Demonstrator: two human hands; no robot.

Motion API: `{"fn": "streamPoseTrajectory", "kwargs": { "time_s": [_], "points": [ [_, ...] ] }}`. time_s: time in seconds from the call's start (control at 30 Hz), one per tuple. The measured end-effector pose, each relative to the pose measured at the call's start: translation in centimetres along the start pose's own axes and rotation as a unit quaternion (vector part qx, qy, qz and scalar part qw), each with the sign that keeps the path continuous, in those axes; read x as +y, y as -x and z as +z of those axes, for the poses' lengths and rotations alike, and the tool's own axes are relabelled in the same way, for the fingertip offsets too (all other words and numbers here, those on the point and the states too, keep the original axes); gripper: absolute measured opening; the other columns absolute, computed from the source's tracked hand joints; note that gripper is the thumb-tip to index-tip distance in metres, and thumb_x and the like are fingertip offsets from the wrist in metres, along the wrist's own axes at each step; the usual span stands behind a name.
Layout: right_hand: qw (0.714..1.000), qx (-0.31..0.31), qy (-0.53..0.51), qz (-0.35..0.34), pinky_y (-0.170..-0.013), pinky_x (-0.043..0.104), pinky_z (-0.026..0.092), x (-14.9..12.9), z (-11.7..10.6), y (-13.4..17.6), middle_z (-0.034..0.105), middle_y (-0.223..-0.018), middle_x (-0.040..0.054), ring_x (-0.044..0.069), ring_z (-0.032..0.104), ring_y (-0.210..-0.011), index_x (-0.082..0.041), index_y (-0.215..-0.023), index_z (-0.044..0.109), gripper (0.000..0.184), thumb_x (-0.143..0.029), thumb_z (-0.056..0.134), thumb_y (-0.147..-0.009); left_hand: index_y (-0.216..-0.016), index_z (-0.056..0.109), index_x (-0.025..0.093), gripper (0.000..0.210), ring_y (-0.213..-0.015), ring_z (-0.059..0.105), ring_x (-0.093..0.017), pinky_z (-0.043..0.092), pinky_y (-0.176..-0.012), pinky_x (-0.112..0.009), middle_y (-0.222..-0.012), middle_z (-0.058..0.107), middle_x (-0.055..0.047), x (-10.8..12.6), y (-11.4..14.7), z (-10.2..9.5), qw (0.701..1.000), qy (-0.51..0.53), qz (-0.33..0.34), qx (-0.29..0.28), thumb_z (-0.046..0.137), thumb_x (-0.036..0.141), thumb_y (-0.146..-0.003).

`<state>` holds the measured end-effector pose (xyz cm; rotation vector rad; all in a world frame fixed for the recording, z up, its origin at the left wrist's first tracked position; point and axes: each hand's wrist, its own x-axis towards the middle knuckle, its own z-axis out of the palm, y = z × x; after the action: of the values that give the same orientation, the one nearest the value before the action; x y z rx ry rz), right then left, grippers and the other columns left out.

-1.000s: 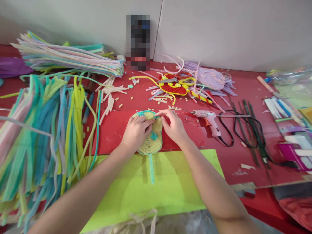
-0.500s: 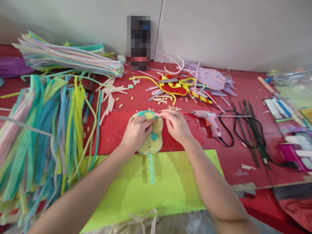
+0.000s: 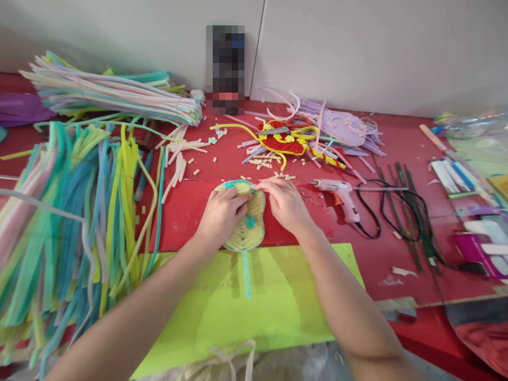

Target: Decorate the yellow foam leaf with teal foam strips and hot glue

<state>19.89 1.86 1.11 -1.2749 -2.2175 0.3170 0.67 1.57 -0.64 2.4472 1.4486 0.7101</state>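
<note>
A pale yellow fan made of pipe cleaners, with a teal rim and a teal handle, lies on the red table. Small teal flowers decorate its face. My left hand rests over the fan's left side with fingers curled onto it, thumb and forefinger pointing at the upper right. At the fan's upper right edge, my right hand pinches a small teal flower against it. The fingertips partly hide that flower.
Bundled pipe cleaners fill the left, with another bundle behind. A pink glue gun with a black cord lies right. Scissors rest on a red-and-yellow piece beyond the fan. A lime sheet covers the near edge.
Almost nothing differs. Both hands stay at the fan, with at most a very slight shift of the right fingers.
</note>
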Motion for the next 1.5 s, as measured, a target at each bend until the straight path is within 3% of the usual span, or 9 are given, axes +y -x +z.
{"fn": "streamPoseTrajectory", "kwargs": {
  "time_s": [0.9, 1.5],
  "points": [
    [1.0, -0.006, -0.006, 0.015, -0.096, 0.039, 0.042, -0.06, 0.04, 0.17, 0.066, -0.112, 0.0019, 0.019, 0.055, -0.112, -0.028, -0.117, 0.057, 0.046, -0.002, 0.033, -0.087, -0.104, 0.069, 0.023, 0.026, -0.072, 0.054, -0.014, 0.04, -0.077, -0.031, -0.073, 0.058, -0.001, -0.29, 0.27, 0.4, 0.999, -0.004, 0.037, 0.025, 0.046, 0.025, -0.093],
    [1.0, -0.015, -0.003, 0.007, -0.096, 0.039, 0.04, -0.37, -0.08, 0.2, 0.066, -0.111, 0.0027, 0.02, 0.054, -0.111, -0.026, -0.117, 0.056, 0.048, 0.001, 0.034, -0.084, -0.103, 0.07, 0.022, 0.025, -0.076, 0.056, -0.016, 0.041, -0.08, -0.034, -0.077, 0.061, -0.003, -0.15, -0.04, 0.33, 1.0, 0.001, 0.02, -0.004, 0.047, 0.024, -0.092]
  ]
}}
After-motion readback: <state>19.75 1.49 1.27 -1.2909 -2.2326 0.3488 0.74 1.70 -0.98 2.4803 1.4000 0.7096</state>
